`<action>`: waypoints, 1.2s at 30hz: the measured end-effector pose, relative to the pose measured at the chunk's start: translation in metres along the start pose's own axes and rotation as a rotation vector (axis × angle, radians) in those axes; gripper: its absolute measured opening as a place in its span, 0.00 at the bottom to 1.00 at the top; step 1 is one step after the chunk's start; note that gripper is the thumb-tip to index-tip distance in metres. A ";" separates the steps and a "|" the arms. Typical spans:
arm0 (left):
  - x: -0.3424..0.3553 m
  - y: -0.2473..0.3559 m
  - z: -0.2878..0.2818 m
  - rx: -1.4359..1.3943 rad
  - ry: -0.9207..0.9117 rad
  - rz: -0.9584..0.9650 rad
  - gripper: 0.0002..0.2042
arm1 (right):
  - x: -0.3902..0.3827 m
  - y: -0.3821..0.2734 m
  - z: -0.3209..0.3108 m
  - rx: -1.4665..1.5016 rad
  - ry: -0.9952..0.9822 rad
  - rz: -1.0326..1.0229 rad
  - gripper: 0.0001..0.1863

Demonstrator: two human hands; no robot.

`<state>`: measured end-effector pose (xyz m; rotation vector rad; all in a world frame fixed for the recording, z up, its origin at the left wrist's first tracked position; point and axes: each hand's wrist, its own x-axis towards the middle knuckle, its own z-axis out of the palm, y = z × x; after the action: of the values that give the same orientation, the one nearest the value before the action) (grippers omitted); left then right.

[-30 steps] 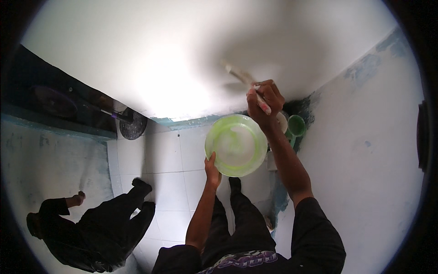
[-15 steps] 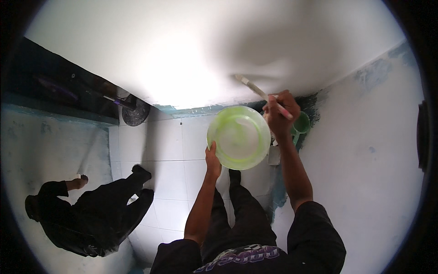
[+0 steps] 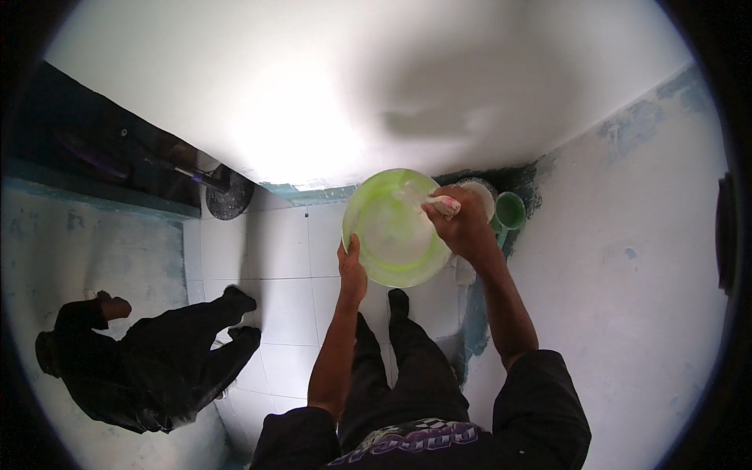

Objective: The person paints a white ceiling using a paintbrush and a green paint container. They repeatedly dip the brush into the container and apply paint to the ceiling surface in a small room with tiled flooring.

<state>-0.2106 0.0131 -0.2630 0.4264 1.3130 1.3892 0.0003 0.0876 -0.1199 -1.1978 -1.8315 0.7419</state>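
My left hand (image 3: 352, 266) grips the left rim of a round, pale green plastic basin (image 3: 406, 270), its thumb laid over the edge. Whitish paint coats the inside of the basin. In my right hand (image 3: 464, 223) is a paintbrush (image 3: 446, 205), the fingers closed around its handle. The bristle end points into the upper part of the basin and looks blurred, so I cannot tell whether it touches the paint. A white wall (image 3: 313, 117) rises just beyond the basin.
A green cup (image 3: 511, 211) and a whitish round container (image 3: 479, 196) stand at the right corner. Another person (image 3: 149, 368) in dark clothes works at the left wall. A dark round object (image 3: 229, 196) lies near the far-left opening. White tiles (image 3: 290, 305) cover the floor.
My right hand has brought the paintbrush from the white wall down over the basin. The basin has shifted slightly left. At left, the other person's hand has moved a little.
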 end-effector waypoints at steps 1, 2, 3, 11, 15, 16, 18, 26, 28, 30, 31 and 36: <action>-0.002 -0.001 -0.002 0.009 -0.001 0.001 0.27 | 0.000 -0.004 0.000 -0.036 0.019 -0.032 0.07; -0.003 -0.003 -0.004 0.018 -0.001 0.001 0.27 | -0.001 -0.007 -0.001 -0.072 0.037 -0.064 0.07; -0.003 -0.001 -0.005 0.026 -0.003 0.006 0.27 | -0.001 -0.011 -0.002 -0.074 -0.022 -0.064 0.07; -0.014 0.007 0.004 -0.011 -0.020 -0.008 0.28 | 0.001 -0.020 -0.010 -0.076 -0.063 0.020 0.09; -0.015 0.011 0.009 -0.035 -0.027 -0.037 0.27 | -0.004 -0.032 -0.014 -0.054 -0.058 -0.055 0.06; -0.014 0.010 0.010 -0.029 -0.015 -0.036 0.27 | -0.003 -0.034 -0.014 -0.013 -0.005 -0.079 0.05; -0.015 0.006 0.011 -0.018 0.009 -0.037 0.27 | 0.001 -0.036 -0.016 0.042 0.066 -0.110 0.05; -0.019 0.006 -0.008 -0.011 -0.056 0.004 0.26 | 0.014 0.000 -0.014 0.210 0.209 0.135 0.04; -0.023 0.012 -0.003 0.011 -0.073 0.012 0.26 | 0.011 0.009 -0.014 0.132 0.231 0.069 0.05; -0.031 0.023 0.006 -0.098 -0.073 -0.035 0.25 | 0.010 0.011 -0.013 0.062 0.253 0.015 0.05; -0.028 0.018 0.002 -0.078 -0.078 -0.018 0.26 | 0.008 0.009 -0.013 0.067 0.251 0.021 0.05; -0.027 0.027 -0.006 -0.109 -0.012 -0.104 0.26 | 0.005 -0.014 -0.008 0.179 0.290 0.037 0.05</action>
<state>-0.2197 -0.0067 -0.2305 0.2888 1.2261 1.3617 -0.0001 0.0877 -0.1029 -1.1589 -1.4774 0.6964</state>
